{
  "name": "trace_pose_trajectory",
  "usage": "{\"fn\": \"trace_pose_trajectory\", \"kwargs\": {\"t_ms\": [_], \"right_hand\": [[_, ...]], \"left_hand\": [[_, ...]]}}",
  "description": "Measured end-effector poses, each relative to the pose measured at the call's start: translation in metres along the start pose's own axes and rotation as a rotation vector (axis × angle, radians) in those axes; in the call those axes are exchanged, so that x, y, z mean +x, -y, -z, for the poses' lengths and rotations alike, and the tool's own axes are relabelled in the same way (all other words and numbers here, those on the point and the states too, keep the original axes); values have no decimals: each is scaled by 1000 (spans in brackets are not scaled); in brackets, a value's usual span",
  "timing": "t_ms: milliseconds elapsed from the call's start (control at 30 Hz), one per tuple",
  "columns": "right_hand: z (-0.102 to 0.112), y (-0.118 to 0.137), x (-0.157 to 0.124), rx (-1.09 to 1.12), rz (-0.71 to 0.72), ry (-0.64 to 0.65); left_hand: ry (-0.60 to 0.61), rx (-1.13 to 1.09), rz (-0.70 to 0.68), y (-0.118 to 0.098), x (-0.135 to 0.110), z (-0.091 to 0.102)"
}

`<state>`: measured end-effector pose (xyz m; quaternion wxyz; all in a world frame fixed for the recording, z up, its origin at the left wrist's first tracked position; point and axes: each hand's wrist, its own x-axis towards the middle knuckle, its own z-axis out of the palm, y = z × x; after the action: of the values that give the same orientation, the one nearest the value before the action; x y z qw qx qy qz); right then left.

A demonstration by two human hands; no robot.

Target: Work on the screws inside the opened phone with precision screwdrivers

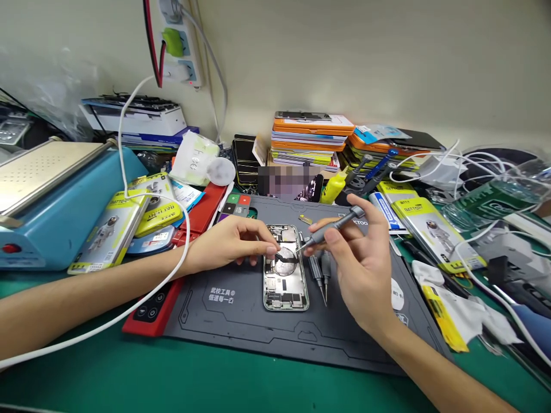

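Observation:
An opened phone (284,289) lies on the dark grey work mat (253,338), its inner parts bare and a round silvery disc (284,268) in its middle. My left hand (241,244) reaches over the phone's left edge, thumb and fingers pinched together; what they hold, if anything, is too small to make out. In my right hand (365,258) is a grey screwdriver (329,226), tilted, with its tip pointing down left at the phone's right side. I cannot tell whether the tip touches. Beside the phone, two more screwdrivers (317,274) lie on the mat.
A blue machine (86,212) stands at the left, near yellow battery packs (107,229). Stacked boxes (307,137) line the wall. More battery packs (434,232), a green plastic bottle (495,198) and tangled white cables crowd the right. A white cable (124,321) crosses over my left forearm.

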<state>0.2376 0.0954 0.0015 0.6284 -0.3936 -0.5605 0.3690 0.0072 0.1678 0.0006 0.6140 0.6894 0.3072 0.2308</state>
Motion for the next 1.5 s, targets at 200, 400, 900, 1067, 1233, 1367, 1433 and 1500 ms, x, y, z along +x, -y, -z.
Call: {"fn": "trace_pose_trajectory", "kwargs": {"t_ms": [200,400,900,1067,1233,1367,1433,1500], "right_hand": [[-3,-4,1,85,-84,71],[-6,-2,-4,40,-80,89],[-6,-4,-3,-17,-92,94],[-6,-4,-3,-12,-93,77],[-5,-5,-2,42,-97,76],[-4,-6,0,44,-116,68],[-3,-6,0,45,-122,71],[-3,-7,0,41,-126,84]], "left_hand": [[2,4,5,2,0,1],[10,18,3,2,-1,-1],[9,-33,-1,4,-2,0],[-7,-35,-9,1,-2,-1],[-6,-78,-23,3,-1,-1],[0,-98,-29,5,-1,-1],[-3,-94,-25,4,-2,-2],[-10,-79,-26,3,-1,-2]]}}
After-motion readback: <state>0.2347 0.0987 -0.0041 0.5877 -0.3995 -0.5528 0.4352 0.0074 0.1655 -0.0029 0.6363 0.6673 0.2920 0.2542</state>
